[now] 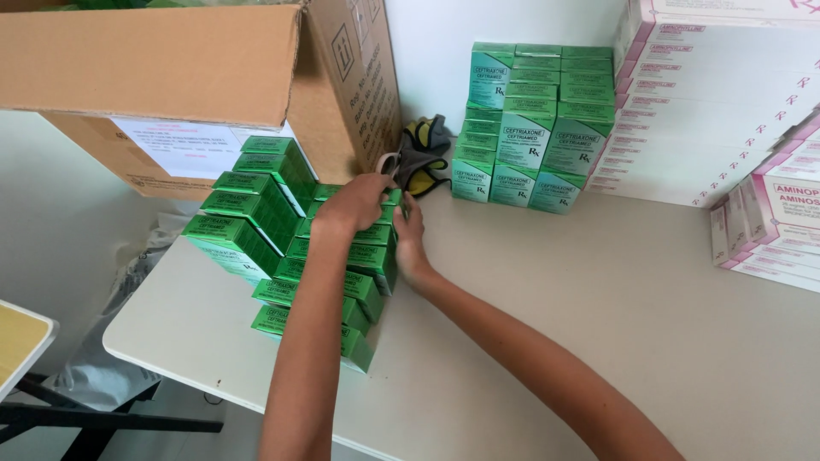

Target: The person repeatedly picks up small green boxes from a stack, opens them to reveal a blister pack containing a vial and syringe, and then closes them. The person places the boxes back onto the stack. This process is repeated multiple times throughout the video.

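One head-worn camera looks steeply down and forward, close over the pale grey worktop (598, 307), facing the white wall, both forearms entering from the bottom edge. There's no second view sharing the scene.

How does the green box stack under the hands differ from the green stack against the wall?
The near stack leans stepped beside the cardboard carton, with the left hand and right hand on it. The wall stack stands upright, untouched, its printed faces towards the camera, beside the white-and-pink boxes. Both are small green boxes of one kind.
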